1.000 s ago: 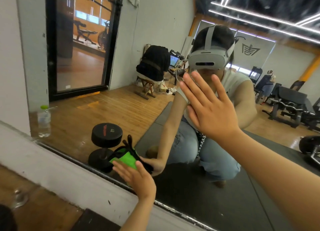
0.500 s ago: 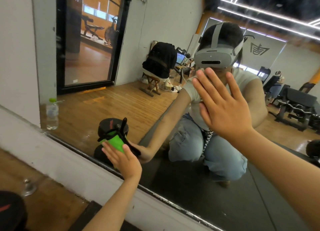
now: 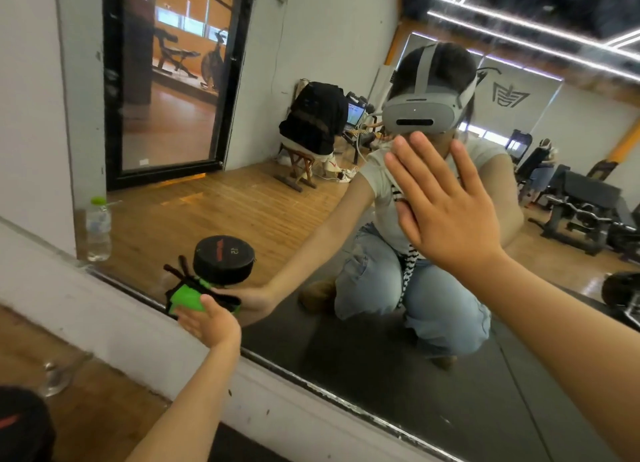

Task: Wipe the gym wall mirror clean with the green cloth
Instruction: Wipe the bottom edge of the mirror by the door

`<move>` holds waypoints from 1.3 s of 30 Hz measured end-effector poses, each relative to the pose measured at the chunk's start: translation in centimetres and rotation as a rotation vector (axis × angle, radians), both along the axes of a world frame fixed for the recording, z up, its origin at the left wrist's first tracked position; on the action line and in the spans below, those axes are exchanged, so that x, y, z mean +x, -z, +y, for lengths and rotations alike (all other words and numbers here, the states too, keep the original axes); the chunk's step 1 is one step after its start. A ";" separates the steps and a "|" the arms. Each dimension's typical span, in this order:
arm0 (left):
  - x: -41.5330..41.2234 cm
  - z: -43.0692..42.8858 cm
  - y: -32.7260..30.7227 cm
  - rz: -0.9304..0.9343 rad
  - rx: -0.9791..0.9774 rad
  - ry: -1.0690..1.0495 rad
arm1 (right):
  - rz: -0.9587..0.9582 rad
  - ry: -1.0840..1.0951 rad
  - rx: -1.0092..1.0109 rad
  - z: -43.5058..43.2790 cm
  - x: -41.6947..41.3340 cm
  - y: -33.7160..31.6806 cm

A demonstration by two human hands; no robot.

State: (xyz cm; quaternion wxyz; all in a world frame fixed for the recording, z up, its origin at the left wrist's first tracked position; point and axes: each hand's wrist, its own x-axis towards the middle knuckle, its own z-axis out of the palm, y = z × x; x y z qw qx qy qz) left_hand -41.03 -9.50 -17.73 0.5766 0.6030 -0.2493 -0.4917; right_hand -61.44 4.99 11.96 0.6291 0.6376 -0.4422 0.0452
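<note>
Head view: left hand (image 3: 212,323) presses green cloth (image 3: 184,297) flat-fingered against mirror (image 3: 381,385), low by its bottom edge. Right hand (image 3: 446,216) rests higher on the glass, fingers straight and spread, holding nothing.

Mirror (image 3: 311,351) fills centre and right of frame, bottom edge slanting from mid left down to lower right. Wall skirting (image 3: 104,309) runs under that edge, wooden floor (image 3: 104,406) below it at lower left. Left hand (image 3: 212,323), lower centre-left, presses cloth (image 3: 185,297) against the glass at the mirror's bottom edge. Right hand (image 3: 446,216), centre right and higher up, lies flat on the glass. Dumbbell (image 3: 20,427) in bottom left corner on the floor; its reflection sits just above the cloth. Bottle reflection (image 3: 98,229) at the mirror's left edge.
</note>
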 end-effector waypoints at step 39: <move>0.4 -0.2 -0.9 -0.083 -0.174 -0.063 | 0.005 -0.064 -0.014 -4.2 3.5 -1.4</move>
